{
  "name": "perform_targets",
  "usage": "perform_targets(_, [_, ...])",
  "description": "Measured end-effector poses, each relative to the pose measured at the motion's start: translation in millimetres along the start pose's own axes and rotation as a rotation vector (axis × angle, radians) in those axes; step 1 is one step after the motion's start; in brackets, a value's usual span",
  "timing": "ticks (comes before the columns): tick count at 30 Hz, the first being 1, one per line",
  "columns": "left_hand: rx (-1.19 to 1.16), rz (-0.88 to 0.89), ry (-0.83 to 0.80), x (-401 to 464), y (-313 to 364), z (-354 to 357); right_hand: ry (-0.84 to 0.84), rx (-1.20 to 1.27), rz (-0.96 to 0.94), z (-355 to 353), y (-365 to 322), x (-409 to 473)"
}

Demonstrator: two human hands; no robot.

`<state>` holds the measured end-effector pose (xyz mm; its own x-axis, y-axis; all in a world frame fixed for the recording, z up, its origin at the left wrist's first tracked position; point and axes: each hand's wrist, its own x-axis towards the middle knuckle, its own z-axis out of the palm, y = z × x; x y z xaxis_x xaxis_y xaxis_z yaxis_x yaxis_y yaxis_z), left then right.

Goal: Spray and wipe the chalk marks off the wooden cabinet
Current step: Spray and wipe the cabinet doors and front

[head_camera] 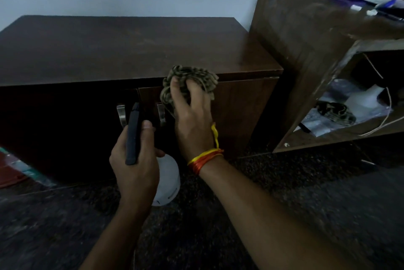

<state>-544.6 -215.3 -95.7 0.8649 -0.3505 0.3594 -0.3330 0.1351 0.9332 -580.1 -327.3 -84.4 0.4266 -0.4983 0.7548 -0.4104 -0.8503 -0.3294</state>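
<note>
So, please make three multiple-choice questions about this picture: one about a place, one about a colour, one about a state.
1. Where is the cloth pressed?
A. on the floor
B. at the cabinet's top front edge, on the right-hand door
C. on the shelf unit

2. What colour is the spray bottle's body?
A. white
B. red
C. green

3. What is the left hand doing?
A. hanging empty
B. pulling a door handle
C. gripping the bottle by its black head

Answers: 1 B, the right hand holds the cloth there; 2 A, the body below the hand is white; 3 C, its fingers wrap the black head.
</note>
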Motion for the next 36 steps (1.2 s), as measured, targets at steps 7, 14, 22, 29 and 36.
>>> perform_targets(7, [-0.030,0.000,0.001,2.0,4.8,6.7,0.075,-0.067,0.153,-23.8,39.2,7.1])
perform_targets(14, [-0.024,-0.013,-0.063,-3.1,9.7,13.9,0.220,-0.049,0.392,-52.0,90.6,19.1])
perform_targets(22, [0.012,0.022,-0.194,1.9,16.5,6.9,0.288,-0.031,0.517,-49.5,84.5,24.7])
perform_targets(29, [0.009,0.026,-0.243,26.4,26.7,-35.5,0.118,0.096,0.328,-27.3,15.7,12.3])
perform_targets(36, [0.036,0.062,-0.176,31.9,20.1,-75.1,-0.028,0.094,0.207,-0.7,-41.9,6.9])
